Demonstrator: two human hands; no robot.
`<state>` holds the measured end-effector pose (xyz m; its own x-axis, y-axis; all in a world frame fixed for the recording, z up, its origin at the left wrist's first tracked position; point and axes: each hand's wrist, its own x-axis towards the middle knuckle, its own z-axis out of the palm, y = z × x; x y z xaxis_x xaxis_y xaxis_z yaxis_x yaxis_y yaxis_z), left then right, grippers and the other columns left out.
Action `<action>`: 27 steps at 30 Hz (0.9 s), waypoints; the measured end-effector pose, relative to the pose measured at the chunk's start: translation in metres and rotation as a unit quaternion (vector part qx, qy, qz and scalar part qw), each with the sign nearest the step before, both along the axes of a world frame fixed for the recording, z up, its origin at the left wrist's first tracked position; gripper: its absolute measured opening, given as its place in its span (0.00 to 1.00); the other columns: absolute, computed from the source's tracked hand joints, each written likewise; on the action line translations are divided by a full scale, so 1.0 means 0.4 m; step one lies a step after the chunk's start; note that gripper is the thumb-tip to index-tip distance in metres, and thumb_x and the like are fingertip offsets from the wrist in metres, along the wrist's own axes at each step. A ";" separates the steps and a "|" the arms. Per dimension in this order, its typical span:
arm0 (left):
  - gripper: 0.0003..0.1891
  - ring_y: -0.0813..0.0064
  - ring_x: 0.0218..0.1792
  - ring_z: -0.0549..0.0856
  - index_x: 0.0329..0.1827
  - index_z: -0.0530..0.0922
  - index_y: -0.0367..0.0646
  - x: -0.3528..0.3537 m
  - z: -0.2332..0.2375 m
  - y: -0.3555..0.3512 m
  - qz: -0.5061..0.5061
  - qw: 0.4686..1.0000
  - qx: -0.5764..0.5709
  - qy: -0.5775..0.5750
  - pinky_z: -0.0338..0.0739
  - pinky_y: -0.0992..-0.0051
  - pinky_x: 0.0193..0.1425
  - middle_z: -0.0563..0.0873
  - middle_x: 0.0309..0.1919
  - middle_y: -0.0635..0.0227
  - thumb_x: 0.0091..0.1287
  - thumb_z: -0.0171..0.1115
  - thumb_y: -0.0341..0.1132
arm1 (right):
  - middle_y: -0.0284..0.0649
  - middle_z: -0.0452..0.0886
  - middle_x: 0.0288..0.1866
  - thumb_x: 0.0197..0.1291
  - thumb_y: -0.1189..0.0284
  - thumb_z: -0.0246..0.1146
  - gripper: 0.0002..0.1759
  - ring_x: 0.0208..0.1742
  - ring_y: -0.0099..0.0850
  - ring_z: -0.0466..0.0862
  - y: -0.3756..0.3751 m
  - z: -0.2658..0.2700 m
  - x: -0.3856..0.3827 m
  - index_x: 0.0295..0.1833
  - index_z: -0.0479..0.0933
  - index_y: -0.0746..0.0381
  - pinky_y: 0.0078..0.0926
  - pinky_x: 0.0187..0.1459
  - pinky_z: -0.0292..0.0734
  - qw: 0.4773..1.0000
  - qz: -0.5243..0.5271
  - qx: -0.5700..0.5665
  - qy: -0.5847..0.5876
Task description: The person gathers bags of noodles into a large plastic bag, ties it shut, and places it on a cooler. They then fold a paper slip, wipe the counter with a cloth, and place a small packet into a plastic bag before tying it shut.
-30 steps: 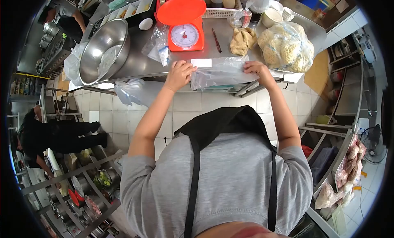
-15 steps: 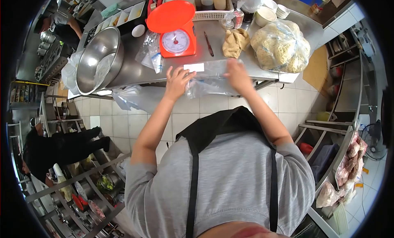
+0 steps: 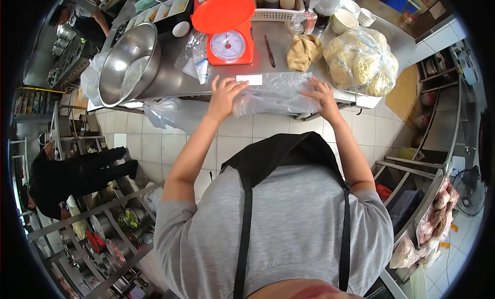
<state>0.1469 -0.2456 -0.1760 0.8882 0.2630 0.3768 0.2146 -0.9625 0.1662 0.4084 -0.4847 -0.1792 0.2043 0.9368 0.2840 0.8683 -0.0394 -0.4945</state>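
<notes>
A clear plastic bag (image 3: 281,95) lies over the counter's front edge, with a white label (image 3: 249,79) near its upper left. My left hand (image 3: 225,97) is at the bag's left end, fingers apart beside the label. At the bag's right end, my right hand (image 3: 322,95) touches the plastic with spread fingers. Behind the bag stand an orange scale (image 3: 230,43) and a dark pen (image 3: 269,51). A crumpled brown cloth (image 3: 303,52) is right of the pen. Farther right sits a big clear bag of noodles (image 3: 361,60).
On the left of the counter (image 3: 172,74) is a large steel bowl (image 3: 129,64), with small plastic bags (image 3: 196,59) nearer the scale. Bowls (image 3: 344,21) and a bottle basket (image 3: 270,14) stand at the back. One person (image 3: 77,180) is at far left, another (image 3: 85,23) at upper left.
My right hand has moved right and slightly down to the bag's right end, its fingers now spread. The bag looks flatter and shows more of its width. The whole view has shifted slightly.
</notes>
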 end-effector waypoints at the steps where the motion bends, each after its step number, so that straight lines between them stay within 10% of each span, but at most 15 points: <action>1: 0.19 0.70 0.56 0.72 0.54 0.79 0.63 -0.001 0.000 0.007 -0.005 0.999 -0.035 -0.011 0.47 0.53 0.68 0.79 0.51 0.79 0.58 0.62 0.41 | 0.38 0.77 0.55 0.38 0.84 0.63 0.28 0.65 0.42 0.67 0.007 -0.021 0.012 0.50 0.80 0.52 0.42 0.64 0.54 0.999 0.003 0.020 0.042; 8: 0.12 0.70 0.51 0.73 0.44 0.84 0.56 0.005 0.019 -0.010 0.014 0.980 -0.145 -0.135 0.55 0.65 0.60 0.82 0.43 0.80 0.56 0.63 0.39 | 0.35 0.80 0.45 0.47 0.79 0.64 0.15 0.52 0.35 0.73 0.045 0.003 0.027 0.43 0.82 0.56 0.38 0.58 0.59 0.987 -0.077 0.001 0.144; 10: 0.09 0.71 0.48 0.73 0.40 0.85 0.54 -0.005 -0.006 -0.005 0.015 0.965 -0.215 -0.147 0.56 0.69 0.57 0.82 0.41 0.81 0.56 0.63 0.38 | 0.36 0.81 0.39 0.51 0.70 0.67 0.09 0.49 0.33 0.73 0.056 -0.027 0.044 0.39 0.82 0.59 0.32 0.53 0.65 0.910 -0.054 0.046 0.408; 17: 0.07 0.74 0.47 0.73 0.38 0.85 0.51 -0.013 -0.035 -0.011 0.040 0.970 -0.209 -0.121 0.55 0.70 0.57 0.83 0.40 0.81 0.58 0.64 0.38 | 0.37 0.81 0.36 0.54 0.65 0.67 0.11 0.43 0.31 0.77 0.065 -0.033 0.055 0.36 0.83 0.62 0.28 0.45 0.70 0.967 -0.106 -0.020 0.233; 27: 0.14 0.74 0.48 0.74 0.39 0.84 0.48 -0.015 -0.062 0.017 0.084 0.943 -0.303 -0.107 0.56 0.70 0.58 0.82 0.41 0.78 0.62 0.60 0.47 | 0.38 0.82 0.29 0.55 0.58 0.67 0.19 0.33 0.25 0.78 0.077 -0.014 0.054 0.39 0.82 0.66 0.24 0.37 0.72 0.889 -0.108 -0.050 0.442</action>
<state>0.1408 -0.2388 -0.2006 0.7348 0.6185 0.2785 0.2546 -0.6321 0.7319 0.4302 -0.4540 -0.1849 0.4841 0.8604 -0.1594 0.1085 -0.2398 -0.9647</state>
